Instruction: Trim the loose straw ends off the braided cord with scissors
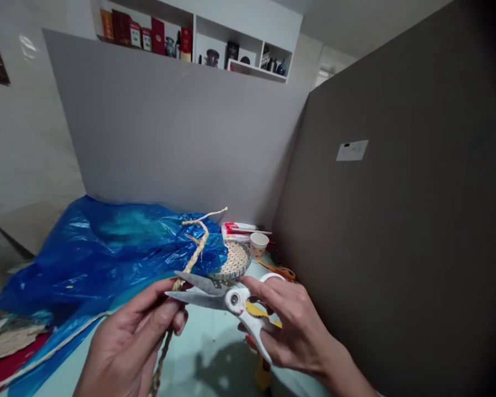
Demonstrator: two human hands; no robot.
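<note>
Between the thumb and fingers of my left hand (143, 331) is a braided straw cord (198, 251). Its upper end rises past the fingers and bends over, with a thin strand sticking out to the right; the lower part hangs below the hand. White-handled scissors (234, 300) are gripped in my right hand (291, 322), fingers through the handle loops. Their blades stand apart, one on each side of the cord, just above the left fingertips. Whether the blades touch the cord I cannot tell.
A blue plastic bag (119, 248) covers the table's left side. Behind the scissors are a round woven basket (236, 259), a paper cup (259, 243) and orange-handled scissors (287, 272). A yellow tool (263, 375) lies below my right hand. Grey panels (182, 132) enclose the back and right.
</note>
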